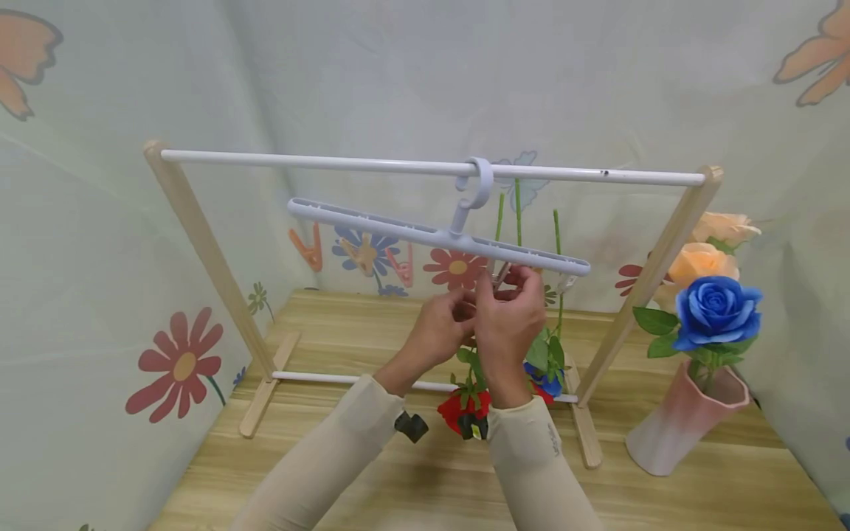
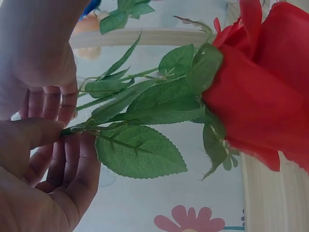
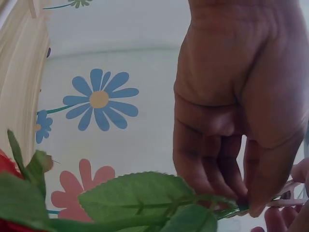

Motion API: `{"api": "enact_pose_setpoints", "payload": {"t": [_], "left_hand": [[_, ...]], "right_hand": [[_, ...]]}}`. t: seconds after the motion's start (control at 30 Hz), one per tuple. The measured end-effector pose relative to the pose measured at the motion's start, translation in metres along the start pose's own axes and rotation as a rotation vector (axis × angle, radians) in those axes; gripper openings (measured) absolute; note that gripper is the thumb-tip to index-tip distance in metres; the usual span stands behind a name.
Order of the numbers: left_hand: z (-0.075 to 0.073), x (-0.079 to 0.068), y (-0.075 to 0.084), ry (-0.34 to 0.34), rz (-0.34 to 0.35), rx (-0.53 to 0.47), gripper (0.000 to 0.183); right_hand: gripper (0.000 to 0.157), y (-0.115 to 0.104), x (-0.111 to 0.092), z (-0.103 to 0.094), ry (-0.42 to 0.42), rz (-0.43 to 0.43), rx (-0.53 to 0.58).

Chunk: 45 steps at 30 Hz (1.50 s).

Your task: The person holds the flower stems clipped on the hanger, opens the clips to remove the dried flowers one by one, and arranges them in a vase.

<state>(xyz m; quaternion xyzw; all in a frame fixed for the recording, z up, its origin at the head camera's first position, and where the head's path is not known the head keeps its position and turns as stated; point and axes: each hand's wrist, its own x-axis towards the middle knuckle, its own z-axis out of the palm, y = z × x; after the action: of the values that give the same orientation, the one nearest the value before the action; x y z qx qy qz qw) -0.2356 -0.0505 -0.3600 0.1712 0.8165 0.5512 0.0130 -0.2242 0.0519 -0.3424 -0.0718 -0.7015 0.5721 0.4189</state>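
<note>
A pale lilac hanger [image 1: 405, 228] hangs tilted, its right end lower. Under its right half, my right hand [image 1: 510, 324] pinches a pale clothespin [image 1: 502, 275]. My left hand [image 1: 433, 328] is close beside it, thumb and fingertips pinching the green stem of a red rose [image 2: 260, 101]. The bloom points down, with leaves [image 2: 140, 151] below the fingers. In the right wrist view the stem's end meets the clothespin between the two hands. Right of my hands, a blue rose [image 1: 546, 380] and another red bloom hang head down, partly hidden.
A white rod [image 1: 319, 161] on wooden posts [image 1: 206, 258] carries the hanger. Orange [image 1: 308, 248], peach [image 1: 358, 254] and pink [image 1: 401, 267] clothespins hang on its left half. At right stands a pink-white vase [image 1: 680, 420] with blue and peach roses.
</note>
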Motion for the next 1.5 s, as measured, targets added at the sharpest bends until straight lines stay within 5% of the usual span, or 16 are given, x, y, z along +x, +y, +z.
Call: {"api": "enact_pose_setpoints", "payload": {"t": [0.53, 1.17, 1.5], "left_hand": [[0.003, 0.0, 0.002, -0.004, -0.013, -0.007, 0.031], [0.001, -0.004, 0.002, 0.001, -0.102, -0.053, 0.029], [-0.013, -0.018, -0.013, -0.013, -0.07, 0.183, 0.022]], "right_hand": [[0.026, 0.004, 0.0, 0.01, 0.129, -0.069, 0.05], [0.024, 0.006, -0.002, 0.013, 0.115, -0.058, 0.054], [0.03, 0.011, 0.0, 0.014, 0.118, -0.083, 0.03]]}}
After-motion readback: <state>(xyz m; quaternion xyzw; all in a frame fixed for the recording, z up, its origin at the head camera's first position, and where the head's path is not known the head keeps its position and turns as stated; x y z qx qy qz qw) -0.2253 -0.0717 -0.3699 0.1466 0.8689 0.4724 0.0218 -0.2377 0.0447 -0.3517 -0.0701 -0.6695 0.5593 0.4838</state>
